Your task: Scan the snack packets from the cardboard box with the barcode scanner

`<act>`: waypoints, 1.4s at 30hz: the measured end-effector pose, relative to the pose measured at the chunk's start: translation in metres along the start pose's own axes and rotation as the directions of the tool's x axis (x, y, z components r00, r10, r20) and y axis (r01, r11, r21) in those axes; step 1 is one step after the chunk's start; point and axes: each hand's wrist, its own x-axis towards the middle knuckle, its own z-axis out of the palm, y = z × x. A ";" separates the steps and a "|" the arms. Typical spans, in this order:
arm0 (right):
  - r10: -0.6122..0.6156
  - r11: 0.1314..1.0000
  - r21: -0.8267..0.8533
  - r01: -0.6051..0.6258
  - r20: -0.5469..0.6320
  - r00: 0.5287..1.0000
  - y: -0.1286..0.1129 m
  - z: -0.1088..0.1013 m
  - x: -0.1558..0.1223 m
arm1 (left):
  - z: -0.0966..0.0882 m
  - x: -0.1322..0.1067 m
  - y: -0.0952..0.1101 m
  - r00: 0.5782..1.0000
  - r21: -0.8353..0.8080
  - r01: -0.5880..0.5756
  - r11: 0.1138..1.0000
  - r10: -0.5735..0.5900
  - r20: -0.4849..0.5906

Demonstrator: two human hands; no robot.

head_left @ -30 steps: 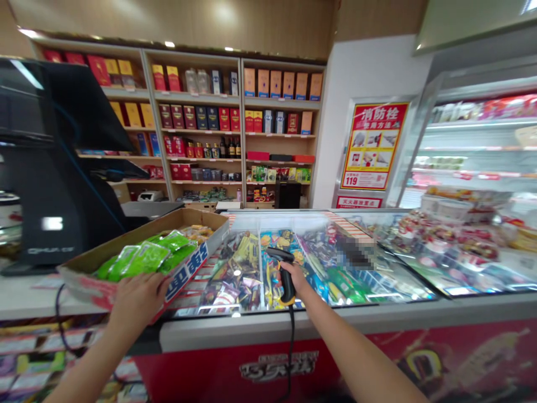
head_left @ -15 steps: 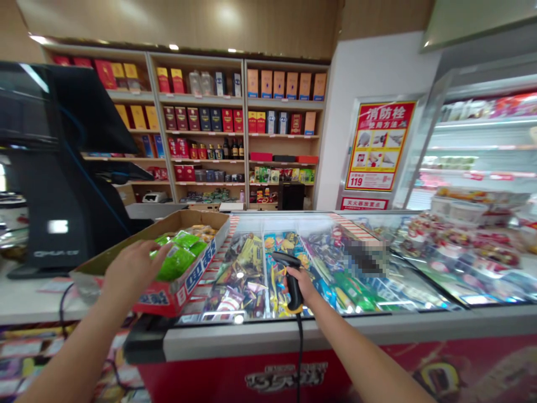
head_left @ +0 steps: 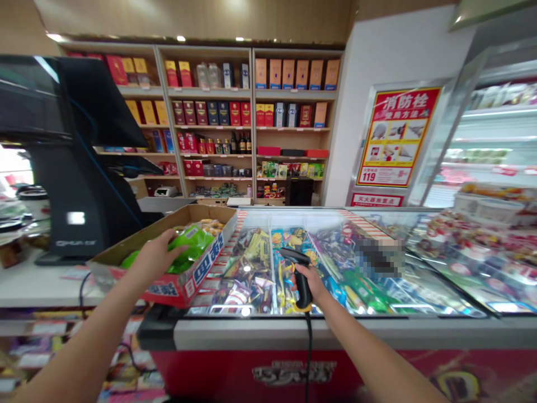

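Note:
My left hand (head_left: 157, 257) is over the open cardboard box (head_left: 168, 295), its thumb and fingers closed around the near edge of a shiny green packet (head_left: 195, 240). Part of that packet is hidden by the hand. More green shows at the left inside the box, and yellowish packets (head_left: 212, 225) lie at its far end. In my right hand (head_left: 309, 280) is a black handheld barcode scanner (head_left: 302, 288) with a yellow lower edge. It is held by its grip above the glass freezer top, its head pointing left, with a cable hanging down in front.
A black checkout terminal (head_left: 84, 190) stands on the white counter (head_left: 25, 285) at the left. Beneath the freezer glass lie colourful ice cream packs (head_left: 247, 280). Packaged goods (head_left: 474, 235) are piled at the right. Shelves of boxes (head_left: 212, 115) line the back wall.
My left hand has moved forward onto the green packet and its fingers have closed on it. The view has turned slightly left. The scanner stays in my right hand.

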 end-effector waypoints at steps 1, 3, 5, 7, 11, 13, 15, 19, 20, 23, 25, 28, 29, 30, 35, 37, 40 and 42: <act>0.003 1.000 0.004 -0.003 -0.022 1.000 0.000 0.001 0.000 | 0.000 0.000 0.010 1.000 -0.067 -0.001 0.998 -0.001 -0.023; 0.008 1.000 0.002 -0.008 -0.039 0.999 -0.001 0.002 -0.001 | 0.008 -0.002 0.034 0.999 -0.270 0.034 0.962 -0.029 0.022; 0.018 1.000 -0.017 -0.019 -0.030 0.999 -0.002 0.004 -0.001 | 0.029 -0.004 0.061 0.986 -0.588 0.168 0.791 -0.119 0.121; 0.039 0.998 -0.052 -0.040 -0.028 0.999 -0.004 0.006 -0.001 | 0.062 -0.007 0.085 0.922 -0.760 0.386 0.523 -0.218 0.319; 0.042 0.988 -0.152 -0.031 0.072 0.997 -0.017 0.017 0.000 | 0.135 -0.008 0.100 0.767 -0.743 0.642 0.187 -0.161 0.622; 0.022 0.981 -0.195 0.013 0.178 0.984 -0.031 0.026 0.003 | 0.165 -0.007 0.086 0.813 -0.796 0.580 0.172 -0.182 0.553; -0.014 0.975 -0.209 0.070 0.259 0.966 -0.048 0.036 0.011 | 0.188 -0.005 0.065 0.893 -0.867 0.442 0.229 -0.200 0.402; -0.093 0.953 -0.251 0.168 0.286 0.954 -0.071 0.054 0.038 | 0.216 -0.003 0.032 0.961 -0.913 0.266 0.309 -0.152 0.229; -0.098 0.945 -0.274 0.180 0.287 0.953 -0.073 0.057 0.046 | 0.221 -0.003 0.028 0.966 -0.916 0.247 0.315 -0.159 0.206; -0.095 0.924 -0.330 0.193 0.289 0.953 -0.068 0.057 0.066 | 0.228 -0.004 0.026 0.971 -0.921 0.197 0.337 -0.196 0.136; -0.088 0.912 -0.359 0.200 0.305 0.948 -0.060 0.055 0.072 | 0.230 -0.004 0.029 0.974 -0.906 0.162 0.391 -0.209 0.084; -0.083 0.913 -0.355 0.201 0.322 0.943 -0.052 0.052 0.072 | 0.226 -0.006 0.033 0.978 -0.861 0.102 0.499 -0.208 -0.004; -0.085 0.923 -0.334 0.193 0.312 0.946 -0.050 0.052 0.071 | 0.224 -0.007 0.034 0.979 -0.848 0.087 0.523 -0.201 -0.024; -0.086 0.934 -0.307 0.181 0.298 0.951 -0.050 0.052 0.070 | 0.222 -0.008 0.036 0.981 -0.838 0.077 0.540 -0.192 -0.034; -0.063 0.949 -0.285 0.138 0.256 0.965 -0.051 0.055 0.066 | 0.212 -0.010 0.045 0.985 -0.809 0.078 0.582 -0.170 -0.027; -0.047 0.946 -0.299 0.122 0.246 0.968 -0.051 0.056 0.066 | 0.209 -0.011 0.048 0.985 -0.802 0.086 0.590 -0.169 -0.018; -0.034 0.946 -0.306 0.107 0.234 0.972 -0.050 0.055 0.066 | 0.206 -0.012 0.051 0.985 -0.810 0.089 0.580 -0.171 -0.014; -0.031 0.947 -0.306 0.102 0.229 0.973 -0.049 0.055 0.066 | 0.205 -0.012 0.052 0.985 -0.816 0.088 0.571 -0.174 -0.015</act>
